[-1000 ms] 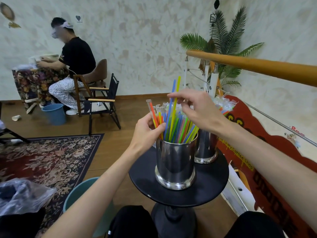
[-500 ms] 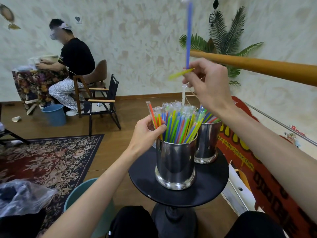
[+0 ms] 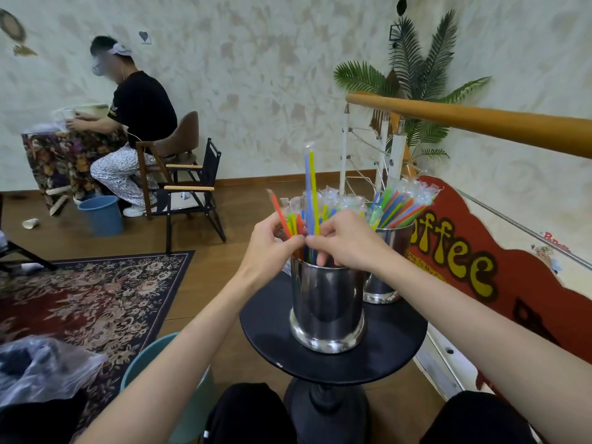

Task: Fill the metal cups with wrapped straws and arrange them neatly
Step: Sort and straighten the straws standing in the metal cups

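A shiny metal cup [image 3: 326, 302] stands on a small round black table [image 3: 269, 328], packed with colourful wrapped straws [image 3: 339, 203]. A blue and a yellow straw [image 3: 310, 187] stick up well above the rest. My right hand [image 3: 346, 240] is at the cup's rim with fingers curled round the lower ends of those straws. My left hand [image 3: 272, 241] holds the bundle's left side, fingertips meeting the right hand's. A second metal cup [image 3: 389, 261] behind on the right holds straws [image 3: 400, 203] leaning right.
A teal bin [image 3: 150, 373] stands below the table on the left, beside a patterned rug [image 3: 89, 299]. A red "Coffee" sign [image 3: 474, 270] and a wooden handrail [image 3: 480, 123] line the right. A seated person [image 3: 128, 123], chairs and a blue bucket [image 3: 101, 216] are far left.
My right hand came down from high above the cups, carrying the blue and yellow straws, and pushed them into the front cup. My left hand stayed at the bundle.
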### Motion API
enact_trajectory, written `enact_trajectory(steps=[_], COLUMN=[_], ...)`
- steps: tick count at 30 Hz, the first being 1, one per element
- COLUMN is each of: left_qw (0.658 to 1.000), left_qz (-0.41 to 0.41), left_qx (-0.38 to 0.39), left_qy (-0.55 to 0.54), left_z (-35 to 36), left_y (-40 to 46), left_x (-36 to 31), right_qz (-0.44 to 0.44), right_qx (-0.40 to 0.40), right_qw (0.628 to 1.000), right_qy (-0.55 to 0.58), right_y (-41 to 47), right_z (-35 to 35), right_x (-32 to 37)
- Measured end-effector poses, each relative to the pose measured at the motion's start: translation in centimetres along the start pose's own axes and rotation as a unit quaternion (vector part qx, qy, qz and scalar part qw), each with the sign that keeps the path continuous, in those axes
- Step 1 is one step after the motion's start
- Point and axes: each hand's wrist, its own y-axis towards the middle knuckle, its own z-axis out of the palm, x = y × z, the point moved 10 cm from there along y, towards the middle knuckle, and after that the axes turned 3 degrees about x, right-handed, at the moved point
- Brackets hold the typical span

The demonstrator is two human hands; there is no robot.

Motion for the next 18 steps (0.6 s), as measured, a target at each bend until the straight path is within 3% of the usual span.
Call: enact_trajectory(steps=[6,10,14,18], left_qw=[0.998,0.997,0.997,0.998], left_qz=[-0.024,-0.022,-0.015,-0.01], left_qx=[0.034,-0.022,-0.068,-0.05], left_qy=[-0.054,-0.072,-0.023,0.03], left_z=[0.8,0.5,-0.2,0.0], left_y=[0.1,0.3,0.4,0.3], left_x=[-0.1,-0.3,-0.1,0.2], right_qz=[0.024,0.03,0.006,-0.022], right_qx=[0.035,0.111,0.136,0.042], right_qw=[0.992,0.974,0.977,0.998], right_qy=[-0.123,-0.194,-0.162,-0.049], right_y=[0.9,1.0,0.4,-1.1], right_z=[0.8,2.1,1.6,-1.8], right_x=[-0.5,-0.1,0.5,0.0])
